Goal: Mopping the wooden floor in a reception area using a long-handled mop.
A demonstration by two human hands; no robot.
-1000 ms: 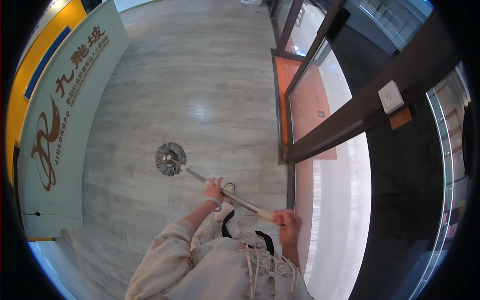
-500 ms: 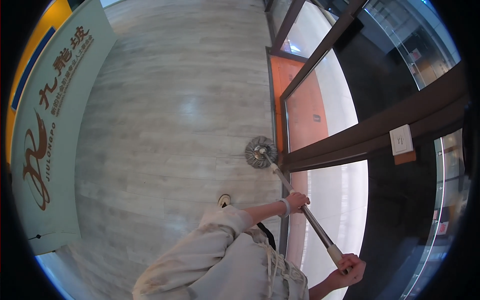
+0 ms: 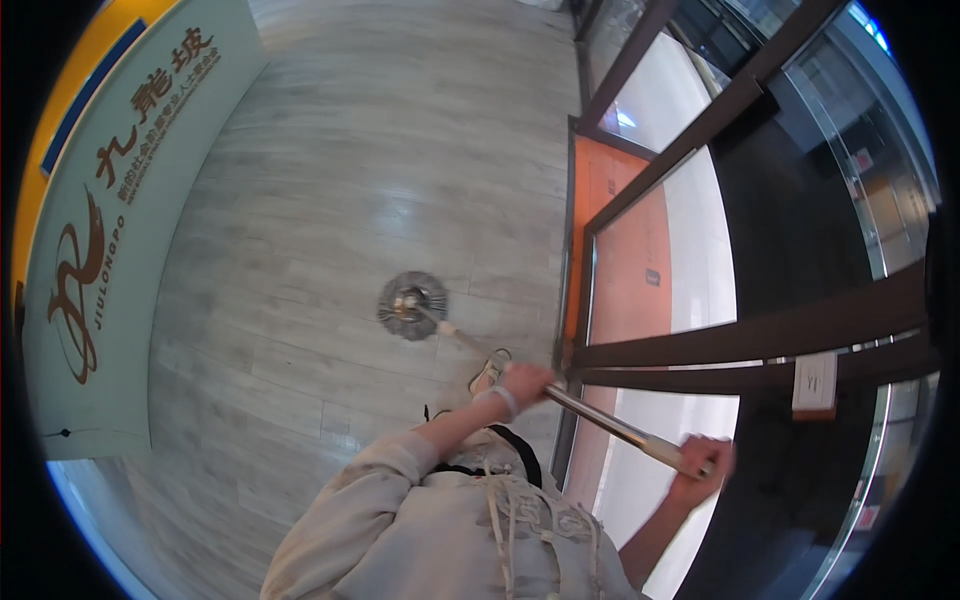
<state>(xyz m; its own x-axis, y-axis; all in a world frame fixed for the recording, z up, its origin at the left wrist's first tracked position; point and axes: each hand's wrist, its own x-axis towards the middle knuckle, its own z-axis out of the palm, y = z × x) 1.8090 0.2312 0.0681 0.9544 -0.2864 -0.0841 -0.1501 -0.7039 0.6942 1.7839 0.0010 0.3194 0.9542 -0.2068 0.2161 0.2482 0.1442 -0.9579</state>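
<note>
A round mop head (image 3: 420, 305) with grey strands rests on the wood-look floor, blurred by motion, in front of me. Its long pole (image 3: 600, 420) slants down to the right, silver along its lower section. My left hand (image 3: 524, 387) is closed around the middle of that pole, with a light band on the wrist. My right hand (image 3: 706, 465) grips the pale handle at the pole's end, over on the right. My shoe (image 3: 484, 367) shows below the mop head, partly hidden behind my left hand and arm.
A pale green standing board (image 3: 115, 270) lines the left, with a yellow panel behind it. On the right are dark-framed glass doors (image 3: 740, 340), an orange mat (image 3: 600, 170) at the threshold and a small white switch-like box (image 3: 814, 382) on the frame.
The mop head swung right to the door edge half a second ago, and is now back leftward over the floor. Both hands stay on the pole, the left one now higher and further left.
</note>
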